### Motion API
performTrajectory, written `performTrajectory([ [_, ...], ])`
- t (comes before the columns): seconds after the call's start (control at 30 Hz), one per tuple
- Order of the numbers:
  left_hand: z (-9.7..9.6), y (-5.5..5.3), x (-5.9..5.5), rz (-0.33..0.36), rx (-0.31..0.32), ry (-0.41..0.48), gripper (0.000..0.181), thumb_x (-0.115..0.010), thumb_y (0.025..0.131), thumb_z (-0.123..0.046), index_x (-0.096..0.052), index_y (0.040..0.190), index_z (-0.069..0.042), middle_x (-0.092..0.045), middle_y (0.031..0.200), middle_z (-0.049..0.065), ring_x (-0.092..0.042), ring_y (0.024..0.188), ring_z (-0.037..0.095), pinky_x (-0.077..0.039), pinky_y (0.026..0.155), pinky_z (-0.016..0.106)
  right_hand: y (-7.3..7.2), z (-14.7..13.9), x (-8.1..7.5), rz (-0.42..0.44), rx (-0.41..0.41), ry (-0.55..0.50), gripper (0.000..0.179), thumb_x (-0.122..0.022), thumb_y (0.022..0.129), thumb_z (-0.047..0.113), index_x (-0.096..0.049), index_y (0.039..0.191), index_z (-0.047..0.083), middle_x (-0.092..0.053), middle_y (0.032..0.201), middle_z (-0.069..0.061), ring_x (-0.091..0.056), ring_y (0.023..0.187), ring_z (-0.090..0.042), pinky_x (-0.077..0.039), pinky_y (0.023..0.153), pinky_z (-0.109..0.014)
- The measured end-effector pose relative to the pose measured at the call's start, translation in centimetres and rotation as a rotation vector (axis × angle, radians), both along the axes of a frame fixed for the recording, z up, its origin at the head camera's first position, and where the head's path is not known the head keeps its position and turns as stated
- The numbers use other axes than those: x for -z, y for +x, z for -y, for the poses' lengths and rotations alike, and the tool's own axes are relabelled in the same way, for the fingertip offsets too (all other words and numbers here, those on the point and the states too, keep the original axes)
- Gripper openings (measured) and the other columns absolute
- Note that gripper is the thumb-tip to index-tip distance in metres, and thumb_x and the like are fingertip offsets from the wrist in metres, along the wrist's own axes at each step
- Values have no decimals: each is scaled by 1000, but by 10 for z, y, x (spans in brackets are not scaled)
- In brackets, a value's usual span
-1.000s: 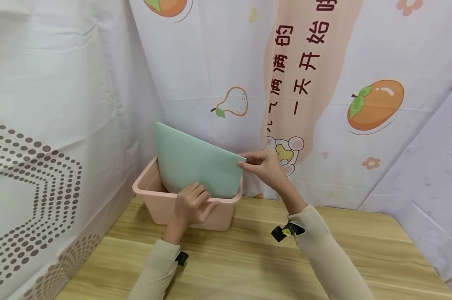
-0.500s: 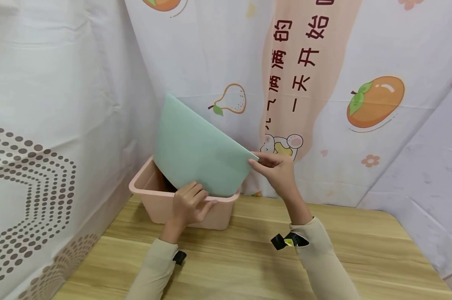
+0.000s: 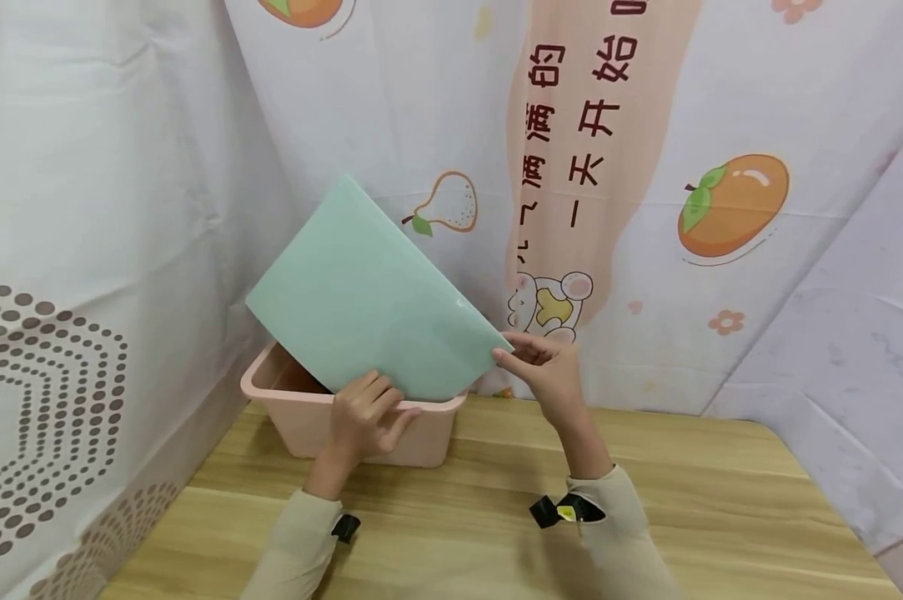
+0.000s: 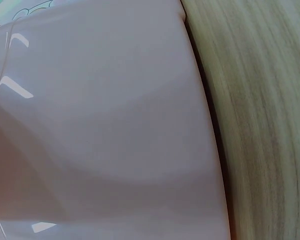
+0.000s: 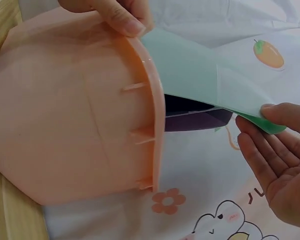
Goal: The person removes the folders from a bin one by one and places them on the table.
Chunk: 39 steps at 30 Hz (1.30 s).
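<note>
A mint-green folder [image 3: 376,300] stands tilted in a pink plastic bin [image 3: 421,442], its upper left corner raised well above the rim. My right hand [image 3: 552,375] pinches the folder's right corner between thumb and fingers. In the right wrist view the same right hand [image 5: 285,155] shows its palm, thumb on the folder's near face. My left hand [image 3: 361,417] grips the bin's front rim, fingers hooked over it and overlapping the folder's lower edge. The left wrist view is filled by the bin's smooth wall [image 4: 115,115].
Behind the folder, a dark purple flat thing [image 5: 200,120] sticks out of the bin. The bin stands on a wood-grain table [image 3: 481,517], close to the back and left. A fruit-printed curtain [image 3: 631,333] hangs behind, a dotted white one [image 3: 158,250] at the left.
The folder has risen out of the bin and tilted, its left side swinging up and left. My right hand shifted slightly right and down with its corner. My left hand stayed on the rim.
</note>
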<state>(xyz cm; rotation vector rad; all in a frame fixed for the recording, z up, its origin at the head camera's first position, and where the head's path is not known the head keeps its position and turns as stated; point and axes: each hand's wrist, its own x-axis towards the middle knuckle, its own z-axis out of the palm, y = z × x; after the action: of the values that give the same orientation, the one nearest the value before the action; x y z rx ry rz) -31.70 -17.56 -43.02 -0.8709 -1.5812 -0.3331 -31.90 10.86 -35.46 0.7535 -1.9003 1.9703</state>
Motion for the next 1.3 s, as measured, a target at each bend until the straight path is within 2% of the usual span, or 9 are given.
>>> performTrajectory([
  [0.27, 0, 1, 0, -7, -4, -1, 42, -64, 96, -41, -60, 65, -12, -55, 65, 3, -45, 56, 17, -41, 49, 30, 3, 5, 11, 73, 24, -16, 28, -77, 86, -1, -72, 110, -12, -76, 84, 7, -75, 73, -10, -61, 72, -26],
  [0.53, -1, 4, 0, -24, 10, -2, 42, -64, 96, -41, -60, 65, -12, -54, 62, 1, -43, 54, 15, -39, 48, 27, 7, 7, 17, 136, 27, -61, 31, -76, 86, -2, -69, 114, -14, -76, 84, 8, -75, 73, -9, -61, 75, -27],
  [0.83, -1, 1, -2, -14, 5, 0, 42, -64, 96, -40, -61, 66, -11, -56, 63, 2, -45, 54, 16, -42, 48, 29, 3, 7, 15, 174, -54, 20, 31, -73, 91, 4, -70, 119, -9, -75, 98, -2, -74, 84, -12, -61, 80, -30],
  [0.93, -1, 1, -2, -12, 4, -1, 42, -64, 96, -40, -61, 66, -11, -55, 63, 2, -44, 54, 16, -41, 47, 29, 1, 8, 16, 185, -81, 26, 33, -72, 92, 5, -68, 121, -10, -75, 102, -6, -74, 87, -12, -61, 83, -35],
  [1.07, 0, 0, -2, -10, 3, 1, 42, -64, 96, -41, -61, 66, -11, -56, 63, 3, -46, 54, 17, -42, 48, 30, 0, 9, 16, 216, -121, -18, 36, -71, 92, 4, -66, 124, -12, -78, 103, -6, -76, 89, -14, -61, 84, -39],
  [1.3, 0, -1, -1, -3, 4, 1, 41, -64, 95, -40, -62, 67, -11, -58, 65, 3, -47, 55, 17, -43, 50, 31, 0, 11, 16, 293, -149, -98, 39, -69, 92, 0, -61, 127, -16, -79, 97, 3, -77, 91, -14, -61, 86, -36],
])
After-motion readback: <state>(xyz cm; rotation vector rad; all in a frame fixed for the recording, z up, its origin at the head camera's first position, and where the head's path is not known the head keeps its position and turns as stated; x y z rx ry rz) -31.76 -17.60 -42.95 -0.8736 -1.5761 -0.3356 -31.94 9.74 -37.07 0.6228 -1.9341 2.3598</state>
